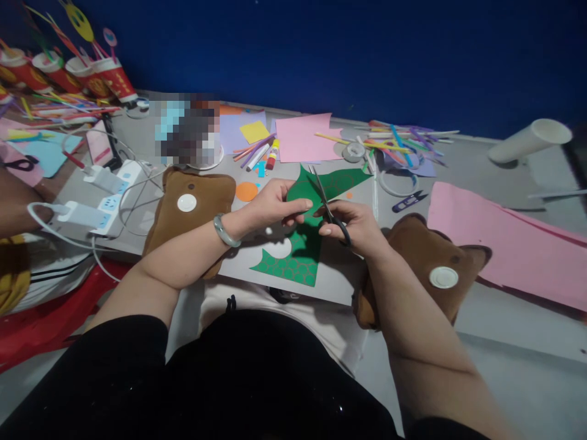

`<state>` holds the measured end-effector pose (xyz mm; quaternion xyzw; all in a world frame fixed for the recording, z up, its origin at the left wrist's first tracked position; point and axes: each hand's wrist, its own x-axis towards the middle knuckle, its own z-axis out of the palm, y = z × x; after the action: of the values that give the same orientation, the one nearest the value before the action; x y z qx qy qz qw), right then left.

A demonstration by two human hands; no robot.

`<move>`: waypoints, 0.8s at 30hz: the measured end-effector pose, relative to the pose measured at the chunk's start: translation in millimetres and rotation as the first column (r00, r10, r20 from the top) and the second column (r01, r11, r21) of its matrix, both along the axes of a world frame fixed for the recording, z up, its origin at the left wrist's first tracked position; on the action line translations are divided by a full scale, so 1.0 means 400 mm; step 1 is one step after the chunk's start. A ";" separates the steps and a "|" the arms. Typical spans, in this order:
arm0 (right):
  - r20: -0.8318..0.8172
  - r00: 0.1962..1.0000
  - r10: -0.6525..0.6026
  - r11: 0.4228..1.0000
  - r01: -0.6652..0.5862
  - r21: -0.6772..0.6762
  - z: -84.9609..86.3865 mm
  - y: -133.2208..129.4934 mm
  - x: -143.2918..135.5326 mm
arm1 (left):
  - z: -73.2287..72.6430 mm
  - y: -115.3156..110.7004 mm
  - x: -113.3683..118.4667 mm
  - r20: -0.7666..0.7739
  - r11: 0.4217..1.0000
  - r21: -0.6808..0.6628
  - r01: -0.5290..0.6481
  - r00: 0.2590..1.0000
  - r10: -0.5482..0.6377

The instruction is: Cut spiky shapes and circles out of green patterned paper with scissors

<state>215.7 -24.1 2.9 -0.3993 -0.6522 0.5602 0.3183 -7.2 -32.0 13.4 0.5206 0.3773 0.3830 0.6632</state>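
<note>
My left hand (283, 205) pinches the green paper (298, 186) between thumb and fingers. In my right hand (353, 226) are dark-handled scissors (337, 223), their blades slightly apart and over the green paper. The sheet has an irregular, pointed outline, and faint round outlines show on its right part. Below my hands, a green piece with printed circles (293, 269) lies over a white sheet (339, 278); whether it joins the held paper is unclear. An orange circle (246, 192) rests left of my left hand.
Brown cushions (183, 229) (413, 269) lie beneath both forearms. Pink paper (302, 137), a glue stick (273, 155), tape (354, 152) and colored sticks (413, 143) are behind my hands. A power strip (114, 198) with cables is left; a white tube (532, 140) stands right.
</note>
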 end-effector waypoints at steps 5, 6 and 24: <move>0.031 1.000 0.001 0.999 -0.002 0.035 0.002 0.000 0.004 | 0.006 0.000 -0.001 -0.008 1.000 0.026 0.001 1.000 0.000; 0.041 0.999 0.001 0.999 -0.003 0.037 0.002 0.000 0.006 | 0.007 -0.001 -0.001 -0.008 0.999 0.032 0.001 1.000 -0.001; 0.108 0.994 -0.022 0.998 0.016 0.056 0.011 0.000 0.013 | 0.007 0.005 -0.013 -0.034 0.998 0.053 0.023 0.999 -0.021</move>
<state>220.9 -24.1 7.4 -0.4264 -0.6800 0.5164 0.2986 -12.3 -30.1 16.2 0.5487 0.3724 0.3768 0.6468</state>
